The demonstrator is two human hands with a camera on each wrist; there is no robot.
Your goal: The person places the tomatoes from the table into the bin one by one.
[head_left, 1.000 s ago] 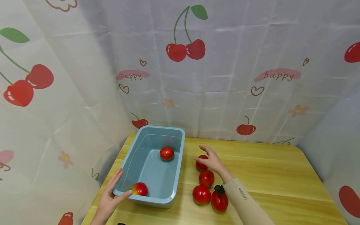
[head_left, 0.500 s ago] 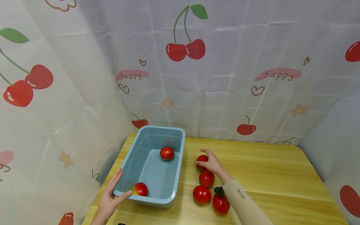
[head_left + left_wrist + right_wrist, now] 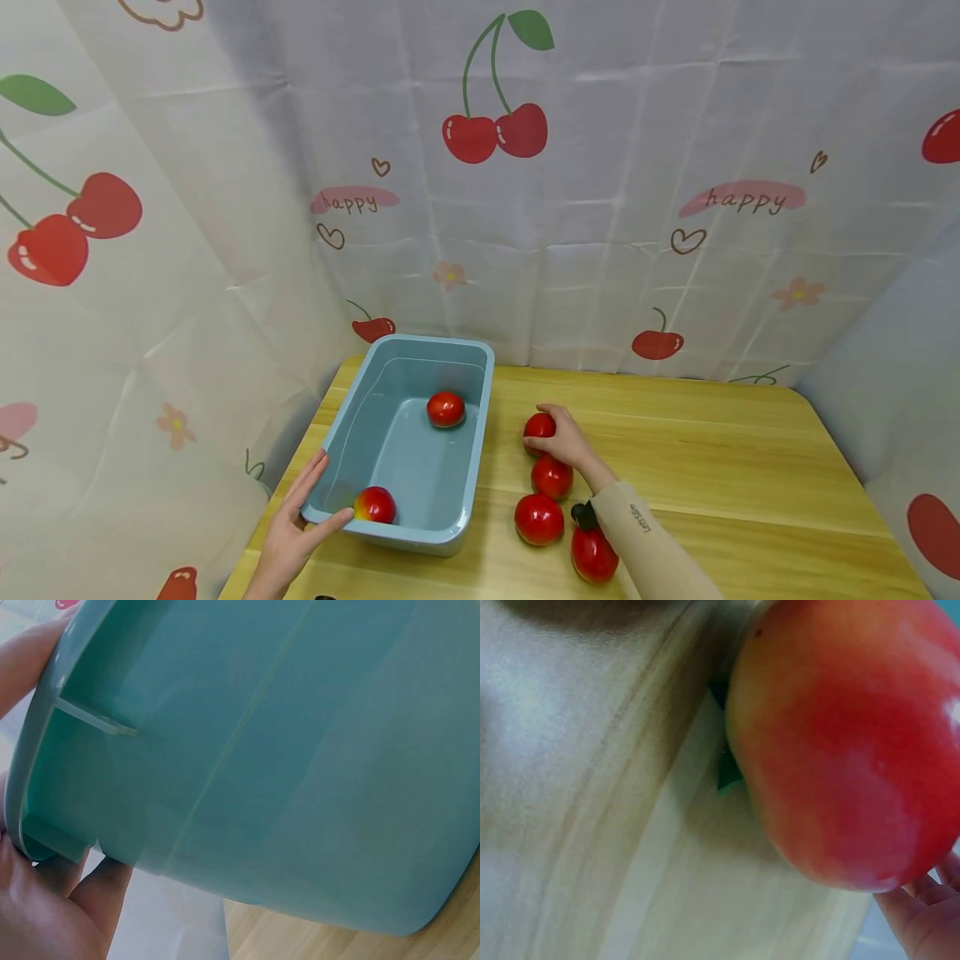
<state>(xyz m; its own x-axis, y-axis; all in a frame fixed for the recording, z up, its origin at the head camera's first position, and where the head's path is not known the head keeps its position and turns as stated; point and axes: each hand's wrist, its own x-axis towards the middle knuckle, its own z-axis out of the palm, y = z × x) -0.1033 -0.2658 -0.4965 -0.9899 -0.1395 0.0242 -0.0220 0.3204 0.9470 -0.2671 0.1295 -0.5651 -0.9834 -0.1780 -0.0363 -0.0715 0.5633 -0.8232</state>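
Observation:
A light-blue plastic bin (image 3: 405,467) holds two red fruits: one red fruit (image 3: 446,409) toward the far end, and a red-and-yellow fruit (image 3: 374,505) in the near left corner. My left hand (image 3: 288,533) grips the bin's near left corner; the left wrist view shows its fingers around the rim (image 3: 37,727). My right hand (image 3: 564,437) holds the farthest glossy red fruit (image 3: 538,432) between thumb and fingers, still at table height. In the right wrist view a large red fruit (image 3: 855,742) meets the fingertips (image 3: 900,907), with green leaf tips beside it.
Close to my right hand lie more red fruits: one just nearer (image 3: 552,477), another in front (image 3: 538,520), and one under the sleeve (image 3: 595,555). The wooden table (image 3: 712,450) extends right. A cherry-print curtain (image 3: 570,250) encloses the back and sides.
My right hand has lowered and its thumb and fingers have closed around the farthest fruit. The fruit by my sleeve has shifted slightly right and nearer. My left hand stays on the bin.

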